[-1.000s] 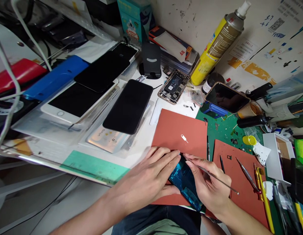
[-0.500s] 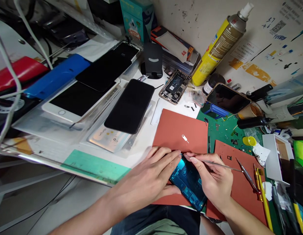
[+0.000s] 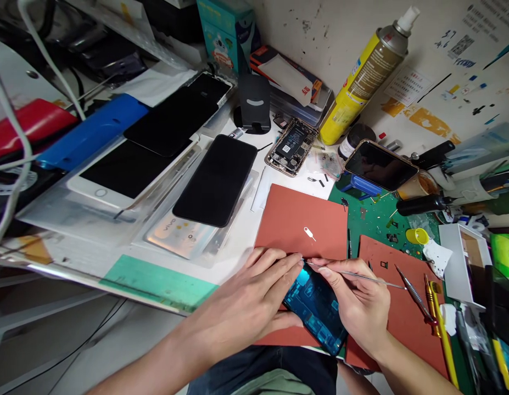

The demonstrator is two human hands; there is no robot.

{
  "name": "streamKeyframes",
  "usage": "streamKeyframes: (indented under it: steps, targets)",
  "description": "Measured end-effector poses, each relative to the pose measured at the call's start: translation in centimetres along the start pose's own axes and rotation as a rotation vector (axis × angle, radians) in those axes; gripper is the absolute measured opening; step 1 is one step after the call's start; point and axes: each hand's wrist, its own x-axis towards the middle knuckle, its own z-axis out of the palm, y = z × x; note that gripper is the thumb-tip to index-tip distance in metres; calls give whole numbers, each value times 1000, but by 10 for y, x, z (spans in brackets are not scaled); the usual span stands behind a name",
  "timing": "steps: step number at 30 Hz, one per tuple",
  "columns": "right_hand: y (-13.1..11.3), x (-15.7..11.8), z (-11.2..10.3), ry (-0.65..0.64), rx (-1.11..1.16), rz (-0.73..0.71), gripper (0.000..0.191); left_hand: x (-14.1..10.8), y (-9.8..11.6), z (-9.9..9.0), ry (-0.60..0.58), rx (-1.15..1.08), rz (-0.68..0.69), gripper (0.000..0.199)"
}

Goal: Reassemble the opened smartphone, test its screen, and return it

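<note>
A dark phone with a blue, see-through-looking back (image 3: 315,307) lies tilted over the near edge of a reddish-brown mat (image 3: 303,216). My left hand (image 3: 258,296) grips its left side, thumb low and fingertips at its top edge. In my right hand (image 3: 357,296) is a thin metal tool (image 3: 373,278), pinched between thumb and fingers, its tip at the phone's top edge by my left fingertips. The exact contact is too small to tell. A SIM ejector pin (image 3: 309,234) lies on the mat just beyond my hands.
Left of the mat lie a black phone screen (image 3: 216,181) and a white-framed one (image 3: 114,175). An opened phone (image 3: 293,147) and a yellow spray can (image 3: 367,77) are at the back. Tweezers (image 3: 414,293) and a yellow-handled brush (image 3: 441,340) lie right, near a white box (image 3: 462,266).
The whole view has shifted slightly, so the table things appear a little further left. Both hands keep nearly the same hold at the phone's top edge.
</note>
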Motion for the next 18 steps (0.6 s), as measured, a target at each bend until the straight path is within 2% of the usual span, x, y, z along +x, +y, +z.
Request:
streamKeyframes:
  steps: [5, 14, 18]
  targets:
    - [0, 1, -1, -22, 21, 17, 19, -1, 0, 1, 9, 2, 17, 75]
    - [2, 1, -1, -27, 129, 145, 15, 1, -1, 1, 16, -1, 27, 75]
    - [3, 1, -1, -4, 170, 150, 13, 0, 0, -1, -1, -56, -7, 65]
